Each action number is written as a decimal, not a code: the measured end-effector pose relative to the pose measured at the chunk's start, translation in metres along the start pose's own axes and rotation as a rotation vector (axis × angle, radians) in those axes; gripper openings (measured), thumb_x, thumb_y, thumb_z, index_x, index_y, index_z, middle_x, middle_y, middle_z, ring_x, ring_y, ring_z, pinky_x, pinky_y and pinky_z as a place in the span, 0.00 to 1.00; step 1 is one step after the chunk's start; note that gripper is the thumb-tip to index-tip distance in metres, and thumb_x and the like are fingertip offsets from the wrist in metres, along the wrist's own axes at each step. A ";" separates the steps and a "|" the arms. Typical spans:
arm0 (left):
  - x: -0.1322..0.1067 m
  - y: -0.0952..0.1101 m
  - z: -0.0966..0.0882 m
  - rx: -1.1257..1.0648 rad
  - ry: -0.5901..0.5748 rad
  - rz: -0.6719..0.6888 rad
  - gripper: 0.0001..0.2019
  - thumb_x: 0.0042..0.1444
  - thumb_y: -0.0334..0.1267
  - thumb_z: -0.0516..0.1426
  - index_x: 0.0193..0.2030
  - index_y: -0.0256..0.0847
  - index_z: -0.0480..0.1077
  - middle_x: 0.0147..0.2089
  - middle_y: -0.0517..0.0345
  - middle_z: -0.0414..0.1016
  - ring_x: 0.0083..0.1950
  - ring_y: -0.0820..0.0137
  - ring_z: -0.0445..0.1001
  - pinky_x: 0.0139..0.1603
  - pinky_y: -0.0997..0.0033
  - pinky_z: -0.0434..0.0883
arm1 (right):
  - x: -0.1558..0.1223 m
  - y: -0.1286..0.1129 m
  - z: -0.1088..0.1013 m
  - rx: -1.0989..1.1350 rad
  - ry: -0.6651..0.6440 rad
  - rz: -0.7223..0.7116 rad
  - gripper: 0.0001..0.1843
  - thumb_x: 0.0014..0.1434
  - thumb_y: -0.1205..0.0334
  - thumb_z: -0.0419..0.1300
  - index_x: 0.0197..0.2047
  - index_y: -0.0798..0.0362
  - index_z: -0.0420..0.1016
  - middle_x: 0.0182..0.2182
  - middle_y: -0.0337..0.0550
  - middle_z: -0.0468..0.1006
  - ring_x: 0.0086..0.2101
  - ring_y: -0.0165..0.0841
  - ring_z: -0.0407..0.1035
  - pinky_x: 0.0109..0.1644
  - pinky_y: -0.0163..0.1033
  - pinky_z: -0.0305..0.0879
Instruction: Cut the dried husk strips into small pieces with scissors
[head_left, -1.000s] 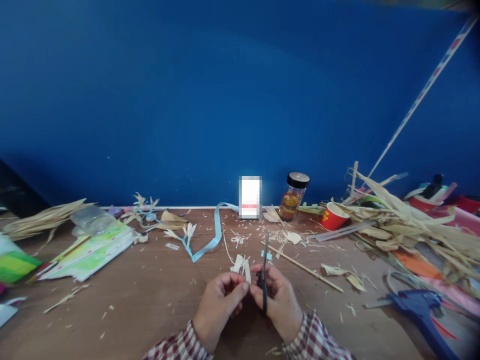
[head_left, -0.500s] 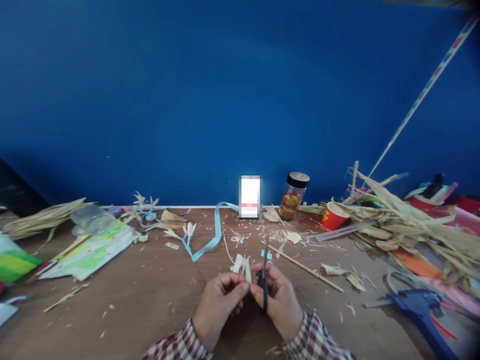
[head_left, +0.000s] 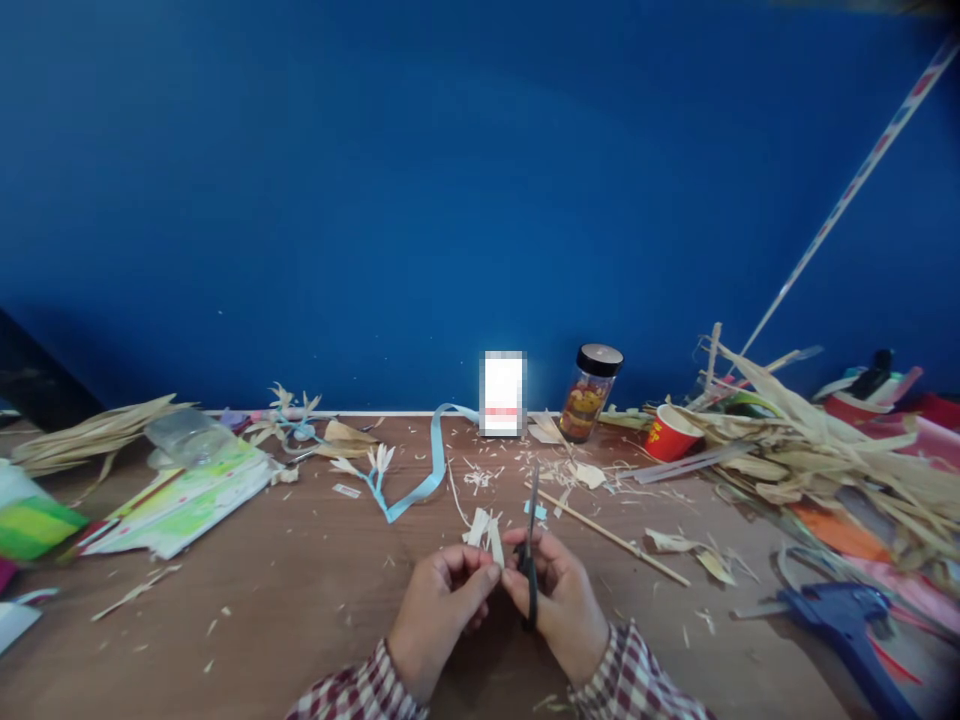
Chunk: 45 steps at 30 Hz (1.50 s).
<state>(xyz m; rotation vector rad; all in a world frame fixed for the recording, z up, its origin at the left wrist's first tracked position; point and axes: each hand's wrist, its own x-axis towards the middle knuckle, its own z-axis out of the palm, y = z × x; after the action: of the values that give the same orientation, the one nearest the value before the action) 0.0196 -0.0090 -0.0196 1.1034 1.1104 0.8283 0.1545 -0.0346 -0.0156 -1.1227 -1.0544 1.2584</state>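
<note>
Pinching left hand (head_left: pixel 442 605): thumb and fingers closed on the base of a small bundle of pale, flat, husk-like strips (head_left: pixel 495 543); gripped low, probably so the tips are free and in sight
Right hand (head_left: pixel 566 600): curled round slim metal scissors with dark handles (head_left: pixel 532 570); likely tucked so to leave thumb and forefinger free; whether these touch the bundle, I cannot tell
Strips: at the left hand's fingertips; just left of the scissors
Light-blue flat ribbon (head_left: pixel 437 450): beyond the scissors, to the left
Thin tan rod (head_left: pixel 611 535): right of the scissors, slanting
</note>
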 end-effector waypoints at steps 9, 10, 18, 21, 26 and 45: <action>-0.002 0.002 0.001 -0.032 -0.018 0.021 0.14 0.42 0.45 0.59 0.27 0.34 0.68 0.14 0.66 0.63 0.14 0.81 0.59 0.16 0.81 0.57 | -0.001 0.001 -0.001 -0.007 0.006 -0.007 0.19 0.42 0.66 0.66 0.39 0.54 0.67 0.24 0.36 0.71 0.24 0.26 0.65 0.27 0.29 0.60; -0.002 0.003 0.001 -0.039 -0.026 0.026 0.14 0.42 0.44 0.59 0.27 0.33 0.68 0.15 0.66 0.63 0.14 0.81 0.59 0.16 0.81 0.57 | -0.001 0.001 -0.001 -0.004 0.008 -0.010 0.19 0.42 0.66 0.66 0.39 0.54 0.67 0.24 0.36 0.72 0.24 0.27 0.65 0.27 0.29 0.60; -0.004 0.004 0.002 -0.075 -0.024 0.004 0.14 0.41 0.45 0.59 0.26 0.34 0.68 0.14 0.66 0.63 0.14 0.81 0.58 0.15 0.81 0.56 | -0.001 -0.001 -0.001 0.018 0.000 0.005 0.18 0.42 0.66 0.66 0.38 0.54 0.67 0.25 0.36 0.71 0.25 0.27 0.64 0.28 0.31 0.59; -0.003 0.005 0.003 -0.056 -0.011 0.018 0.15 0.40 0.46 0.60 0.26 0.34 0.67 0.14 0.66 0.63 0.14 0.80 0.59 0.15 0.80 0.57 | -0.001 0.000 -0.002 0.019 -0.004 0.004 0.18 0.43 0.67 0.66 0.39 0.54 0.67 0.24 0.35 0.70 0.24 0.26 0.63 0.27 0.30 0.58; -0.002 0.004 0.001 -0.025 -0.014 0.020 0.15 0.41 0.46 0.59 0.27 0.33 0.68 0.14 0.66 0.63 0.14 0.80 0.59 0.16 0.80 0.57 | 0.000 0.005 -0.004 0.000 -0.013 -0.010 0.17 0.45 0.66 0.64 0.40 0.54 0.67 0.25 0.36 0.71 0.24 0.26 0.63 0.27 0.29 0.57; -0.006 0.008 0.001 0.096 0.004 0.115 0.11 0.45 0.43 0.56 0.25 0.35 0.68 0.17 0.63 0.62 0.18 0.78 0.59 0.19 0.79 0.57 | 0.000 0.001 -0.002 -0.021 0.005 0.006 0.16 0.45 0.65 0.64 0.39 0.54 0.67 0.25 0.36 0.71 0.25 0.27 0.64 0.28 0.31 0.59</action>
<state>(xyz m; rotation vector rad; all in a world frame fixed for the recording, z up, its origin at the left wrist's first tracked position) 0.0191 -0.0125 -0.0106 1.2558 1.1068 0.8747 0.1565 -0.0344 -0.0171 -1.1454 -1.0639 1.2513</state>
